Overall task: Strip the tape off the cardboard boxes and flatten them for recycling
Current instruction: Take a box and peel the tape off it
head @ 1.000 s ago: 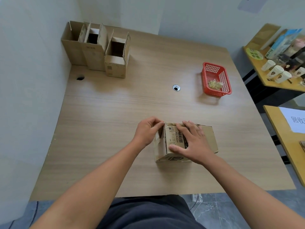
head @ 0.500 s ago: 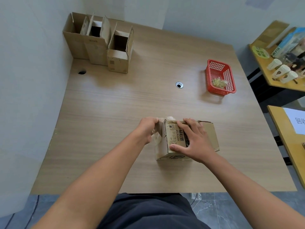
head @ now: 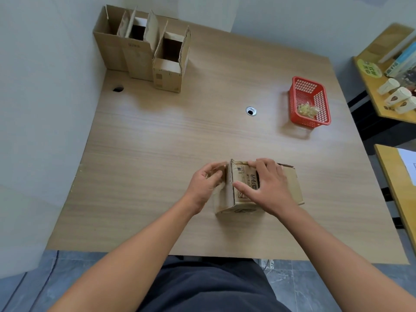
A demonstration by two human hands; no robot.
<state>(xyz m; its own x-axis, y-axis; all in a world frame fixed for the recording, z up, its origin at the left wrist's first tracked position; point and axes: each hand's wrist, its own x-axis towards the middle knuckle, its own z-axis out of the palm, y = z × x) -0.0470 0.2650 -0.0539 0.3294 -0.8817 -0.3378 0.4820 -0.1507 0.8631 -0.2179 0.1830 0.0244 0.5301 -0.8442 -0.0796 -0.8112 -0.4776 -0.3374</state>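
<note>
A small printed cardboard box [head: 290, 183] lies on its side near the front of the wooden table [head: 157, 143]. My right hand [head: 267, 185] rests flat across its top, fingers spread, holding it down. At the box's left end my left hand [head: 206, 184] pinches a strip of clear tape [head: 219, 174] that is peeled partly away from the end face. Three open cardboard boxes [head: 144, 50] stand upright at the back left corner.
A red plastic basket [head: 309, 102] with a wad of crumpled tape inside sits at the right of the table. A cable hole [head: 251, 111] lies mid-table. Yellow side tables with paper cups [head: 396, 97] stand to the right. A wall runs along the left.
My left hand has pulled leftward off the box's end, drawing the tape strip with it. The right hand has stayed pressed on the box top.
</note>
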